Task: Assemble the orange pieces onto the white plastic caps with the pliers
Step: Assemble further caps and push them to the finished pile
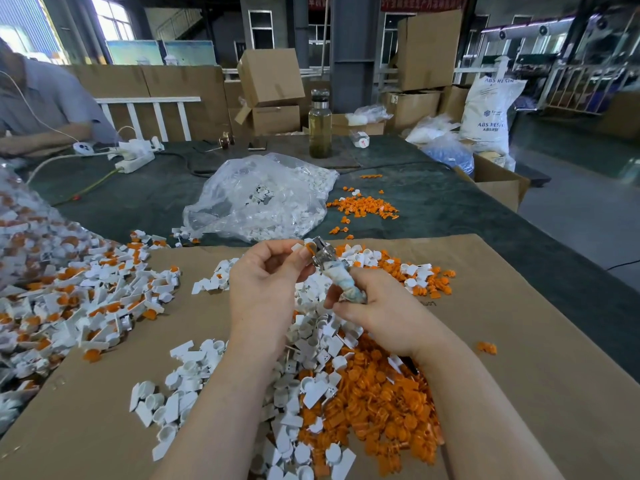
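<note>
Left hand [266,271] pinches white cap [300,247]; right hand [377,306] grips pliers [341,275], raised.

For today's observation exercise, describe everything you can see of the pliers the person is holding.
The pliers are a small hand tool with a shiny metal head and handles wrapped in mottled pale, bluish-white tape or cloth. They are held above the cardboard sheet, tilted, head pointing up and away. The right hand grips the handles. The metal head meets a white plastic cap with an orange piece, pinched by the left hand. Whether the jaws are fully closed cannot be told.
</note>
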A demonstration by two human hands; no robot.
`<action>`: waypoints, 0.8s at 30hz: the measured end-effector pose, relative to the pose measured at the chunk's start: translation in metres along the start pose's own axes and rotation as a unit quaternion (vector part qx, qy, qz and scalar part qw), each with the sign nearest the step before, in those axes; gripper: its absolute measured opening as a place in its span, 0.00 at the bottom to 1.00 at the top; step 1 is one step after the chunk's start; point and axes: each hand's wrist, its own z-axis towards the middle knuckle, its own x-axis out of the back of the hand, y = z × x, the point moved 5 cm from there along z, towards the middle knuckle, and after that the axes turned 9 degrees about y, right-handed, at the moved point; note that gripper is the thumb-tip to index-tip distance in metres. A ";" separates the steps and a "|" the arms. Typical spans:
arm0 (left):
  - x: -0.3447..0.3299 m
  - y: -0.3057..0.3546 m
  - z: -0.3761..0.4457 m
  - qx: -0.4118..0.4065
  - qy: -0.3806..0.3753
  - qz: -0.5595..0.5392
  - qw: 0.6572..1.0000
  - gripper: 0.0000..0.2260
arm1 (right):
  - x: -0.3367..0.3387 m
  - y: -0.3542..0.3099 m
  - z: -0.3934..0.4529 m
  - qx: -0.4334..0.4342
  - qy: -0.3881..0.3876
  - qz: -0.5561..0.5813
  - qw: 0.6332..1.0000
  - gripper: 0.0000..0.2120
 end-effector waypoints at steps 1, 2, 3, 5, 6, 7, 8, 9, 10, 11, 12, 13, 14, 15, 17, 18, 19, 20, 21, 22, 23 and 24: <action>0.000 0.000 0.000 0.000 0.001 -0.002 1.000 0.06 | -0.001 -0.001 0.000 0.004 0.004 -0.002 1.000 0.09; 0.000 0.000 0.000 0.000 0.003 -0.002 1.000 0.06 | -0.001 -0.002 0.000 0.009 0.008 -0.004 1.000 0.10; 0.000 0.000 0.000 0.000 0.004 -0.003 1.000 0.07 | -0.002 -0.002 0.000 0.012 0.010 -0.004 1.000 0.11; 0.000 0.000 0.000 0.000 0.003 -0.006 1.000 0.07 | -0.002 -0.002 0.000 0.017 0.016 -0.004 1.000 0.11; 0.000 0.000 0.000 0.004 0.001 -0.010 1.000 0.06 | -0.002 -0.001 0.000 0.019 0.018 -0.007 1.000 0.10; 0.000 0.000 0.000 0.009 -0.002 -0.013 1.000 0.06 | -0.002 -0.001 0.000 0.021 0.021 -0.012 0.999 0.08; -0.001 0.000 0.000 0.016 -0.005 -0.015 1.000 0.05 | -0.002 0.000 0.001 0.023 0.023 -0.022 0.999 0.07; -0.001 -0.001 0.000 0.027 -0.007 -0.016 0.999 0.05 | -0.002 0.001 0.002 0.024 0.027 -0.036 0.999 0.06; -0.001 -0.002 0.000 0.043 -0.006 -0.019 0.999 0.05 | -0.003 0.002 0.002 0.026 0.033 -0.054 0.998 0.07; 0.001 -0.004 0.000 0.066 0.000 -0.028 0.997 0.04 | -0.003 0.004 0.003 0.027 0.041 -0.069 0.996 0.08; 0.005 -0.007 0.001 0.097 0.013 -0.044 0.994 0.04 | -0.003 0.005 0.003 0.027 0.049 -0.081 0.995 0.07; 0.010 -0.010 0.004 0.136 0.032 -0.067 0.988 0.03 | -0.002 0.007 0.003 0.023 0.060 -0.089 0.994 0.05; 0.016 -0.013 0.008 0.183 0.057 -0.099 0.976 0.02 | 0.000 0.008 0.004 0.017 0.074 -0.097 0.992 0.04; 0.024 -0.016 0.012 0.231 0.083 -0.136 0.960 0.03 | 0.002 0.010 0.004 0.013 0.089 -0.102 0.991 0.03; 0.044 -0.022 0.022 0.295 0.145 -0.197 0.923 0.05 | 0.008 0.013 0.005 0.004 0.119 -0.111 0.987 0.04; 0.054 -0.024 0.026 0.315 0.177 -0.228 0.904 0.06 | 0.011 0.014 0.006 -0.001 0.133 -0.119 0.984 0.05; 0.064 -0.026 0.029 0.329 0.205 -0.263 0.883 0.07 | 0.013 0.016 0.006 -0.006 0.146 -0.130 0.981 0.05; 0.073 -0.028 0.032 0.339 0.230 -0.302 0.861 0.09 | 0.015 0.017 0.006 -0.012 0.156 -0.141 0.978 0.06; 0.082 -0.031 0.034 0.346 0.253 -0.329 0.841 0.09 | 0.017 0.019 0.006 -0.020 0.164 -0.151 0.975 0.07; 0.090 -0.033 0.036 0.349 0.272 -0.359 0.822 0.10 | 0.018 0.020 0.006 -0.029 0.170 -0.159 0.972 0.07; 0.096 -0.033 0.038 0.350 0.288 -0.388 0.803 0.11 | 0.020 0.022 0.006 -0.039 0.174 -0.164 0.970 0.07; 0.102 -0.036 0.040 0.345 0.306 -0.412 0.786 0.11 | 0.021 0.023 0.006 -0.050 0.177 -0.167 0.969 0.07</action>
